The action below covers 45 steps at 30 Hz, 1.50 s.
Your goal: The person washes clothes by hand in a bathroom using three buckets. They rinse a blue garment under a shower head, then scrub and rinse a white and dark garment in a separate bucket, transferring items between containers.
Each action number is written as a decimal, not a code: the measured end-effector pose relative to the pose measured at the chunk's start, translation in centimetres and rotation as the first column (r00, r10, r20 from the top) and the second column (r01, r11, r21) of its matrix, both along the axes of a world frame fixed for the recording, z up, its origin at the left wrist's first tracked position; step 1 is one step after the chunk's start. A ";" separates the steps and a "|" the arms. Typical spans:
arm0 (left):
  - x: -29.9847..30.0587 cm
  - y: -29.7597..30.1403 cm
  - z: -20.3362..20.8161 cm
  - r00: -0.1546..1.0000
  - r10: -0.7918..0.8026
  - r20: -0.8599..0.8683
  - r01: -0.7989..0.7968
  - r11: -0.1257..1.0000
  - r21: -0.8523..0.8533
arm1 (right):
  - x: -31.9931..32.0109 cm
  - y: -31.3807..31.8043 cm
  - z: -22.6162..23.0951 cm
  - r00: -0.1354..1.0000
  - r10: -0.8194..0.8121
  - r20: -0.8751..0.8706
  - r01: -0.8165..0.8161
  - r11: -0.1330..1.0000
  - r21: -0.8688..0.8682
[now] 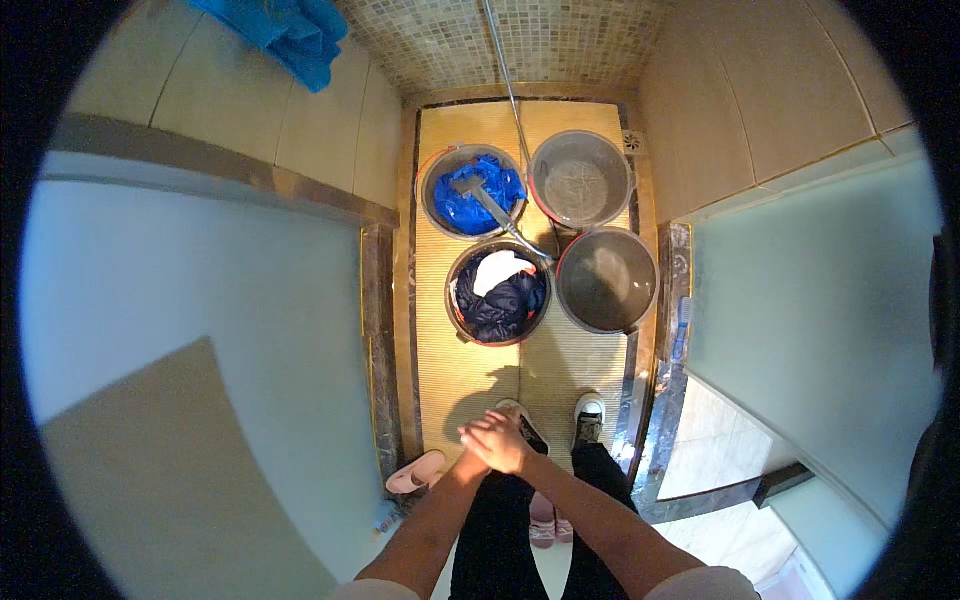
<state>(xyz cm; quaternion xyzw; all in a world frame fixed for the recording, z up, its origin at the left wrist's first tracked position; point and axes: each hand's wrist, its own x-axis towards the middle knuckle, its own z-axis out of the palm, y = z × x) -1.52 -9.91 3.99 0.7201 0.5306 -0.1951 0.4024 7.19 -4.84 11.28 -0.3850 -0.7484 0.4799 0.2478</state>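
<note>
My right hand point(503, 441) is closed over my left hand point(469, 456), both held together above my feet. The left hand's fingers are mostly hidden beneath the right. Ahead on the floor stand several grey buckets. The near left bucket point(455, 320) holds dark, puffy clothing point(497, 308) and a white cloth point(497, 271). Blue fabric point(462, 212) fills the far left bucket point(430, 205), with a shower head point(490, 203) lying across it. Clear water seems to stand in the far right bucket point(625, 180) and the near right bucket point(650, 290). Neither hand touches a bucket.
A metal hose point(503, 62) runs down the mosaic wall point(440, 45) to the buckets. Frosted glass panels point(200, 270) flank both sides. Pink slippers point(415, 472) lie at lower left, and a blue towel point(290, 35) hangs at upper left. A floor drain point(633, 142) sits at the right corner.
</note>
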 end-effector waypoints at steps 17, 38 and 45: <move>0.4 13.5 -6.8 0.967 0.203 0.152 -0.248 0.645 0.722 | 5.5 13.4 -15.6 0.947 -0.316 0.062 0.279 0.901 0.332; -1.1 18.4 -18.3 0.963 0.192 -0.190 0.009 0.681 0.732 | 1.4 18.1 -27.8 0.690 -0.176 0.702 -0.089 0.942 0.324; -1.8 18.4 -17.0 0.936 0.346 -0.060 -0.218 0.706 0.674 | 1.5 18.9 -25.5 0.927 -0.049 0.372 0.035 0.998 0.043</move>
